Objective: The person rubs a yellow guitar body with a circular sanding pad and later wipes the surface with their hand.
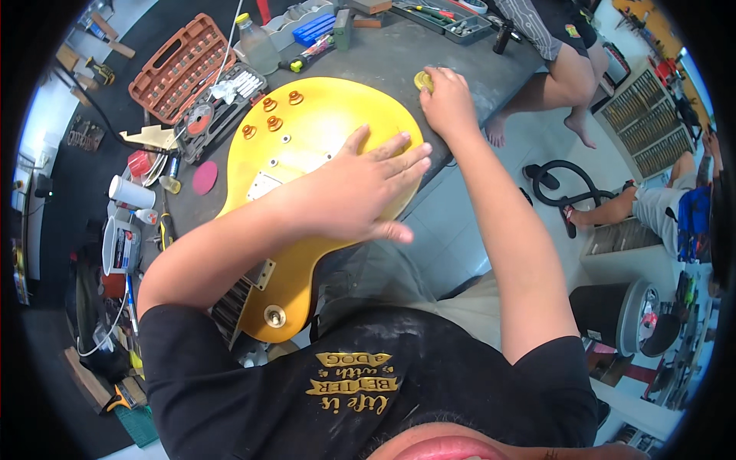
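Observation:
A yellow electric guitar (pixel 337 115) lies on the dark workbench, its body away from me and its neck side near my left arm. My left hand (pixel 356 184) rests flat on the body, fingers spread, with nothing in it. Amber knobs (pixel 274 123) and small metal posts are on the guitar's top. Beyond the body's right edge, my right hand (pixel 451 103) pinches a small round yellow piece (pixel 423 80) at the bench surface. What kind of thing it is cannot be made out.
An orange tool case (pixel 182 65) lies open at the back left, near a clear bottle (pixel 257 46). A pink disc (pixel 205 177) is left of the guitar. A grey tool tray (pixel 452 23) sits at the back. Two other people are at the right, beyond the bench (pixel 506 73).

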A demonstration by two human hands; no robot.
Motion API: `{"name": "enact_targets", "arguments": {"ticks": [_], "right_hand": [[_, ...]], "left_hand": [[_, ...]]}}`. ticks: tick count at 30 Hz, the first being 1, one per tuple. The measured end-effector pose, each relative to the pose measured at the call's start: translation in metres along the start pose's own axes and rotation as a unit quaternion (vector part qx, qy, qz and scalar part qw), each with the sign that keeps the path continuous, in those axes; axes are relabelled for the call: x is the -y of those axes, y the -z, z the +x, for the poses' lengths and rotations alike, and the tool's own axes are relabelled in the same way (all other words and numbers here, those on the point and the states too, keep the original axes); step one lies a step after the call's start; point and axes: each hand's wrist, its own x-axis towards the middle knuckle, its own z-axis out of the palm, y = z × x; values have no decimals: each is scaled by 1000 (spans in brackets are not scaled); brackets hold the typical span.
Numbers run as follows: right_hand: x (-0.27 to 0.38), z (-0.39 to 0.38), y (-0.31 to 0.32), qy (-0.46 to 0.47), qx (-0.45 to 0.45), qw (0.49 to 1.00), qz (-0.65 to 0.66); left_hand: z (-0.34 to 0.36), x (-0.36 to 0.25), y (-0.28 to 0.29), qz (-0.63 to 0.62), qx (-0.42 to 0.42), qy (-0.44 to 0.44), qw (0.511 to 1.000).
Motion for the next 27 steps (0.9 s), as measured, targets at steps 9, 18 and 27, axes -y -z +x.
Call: {"name": "enact_targets", "arguments": {"ticks": [9,18,27], "right_hand": [[-1,2,5,-40,1,999,13],[-7,0,8,-24,-49,997,45],[52,-3,61,-167,-96,895,403]], "left_hand": [[-39,8,38,-52,116,-97,987],[-5,-5,0,-23,-30,-24,999],[-25,11,34,-394,-234,263,849]]}}
